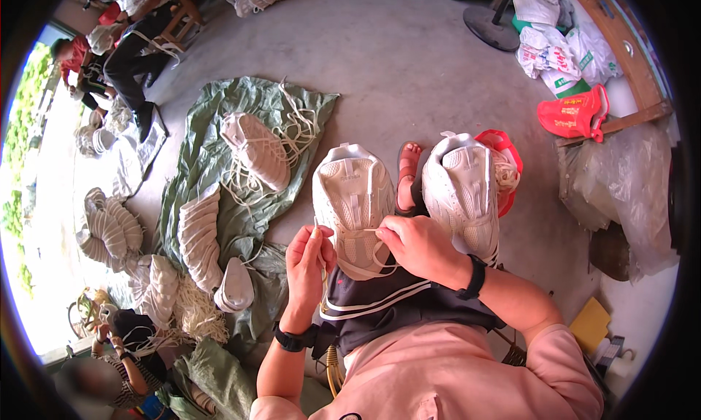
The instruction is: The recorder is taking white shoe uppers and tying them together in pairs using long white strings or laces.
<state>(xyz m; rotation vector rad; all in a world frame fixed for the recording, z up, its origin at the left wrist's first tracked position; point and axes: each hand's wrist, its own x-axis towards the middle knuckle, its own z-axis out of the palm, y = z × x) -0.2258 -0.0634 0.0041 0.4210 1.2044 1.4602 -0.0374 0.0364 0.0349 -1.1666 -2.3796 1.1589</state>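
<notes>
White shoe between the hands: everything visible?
The shoe is off-white, upper side up, with mesh-looking and smoother panels and a broad tongue at the far end. Its toe points toward the dark garment on the lap. A pale lace crosses near the toe, pinched by the right hand. Sole mostly hidden.

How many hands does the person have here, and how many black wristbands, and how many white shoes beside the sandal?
2 hands: left hand, right hand
2 black wristbands: left wristband, right wristband
2 white shoes: left shoe, right shoe
Total: 6
</notes>
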